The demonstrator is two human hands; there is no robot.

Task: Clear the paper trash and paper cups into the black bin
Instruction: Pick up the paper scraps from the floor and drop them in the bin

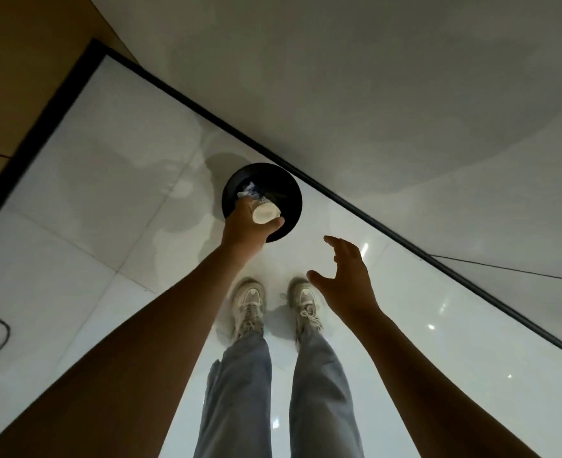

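So this is the drop step: left hand (250, 226) is wrapped around a paper cup (265, 213), holding it right over the bin (293, 190), which stands on the floor by the wall. Some crumpled paper (248, 190) is already inside the bin. Right hand (345, 276) hangs just beside the bin, fingers spread, holding nothing. Next move, I'd guess, just needs the left fingers to let go so the cup falls in.
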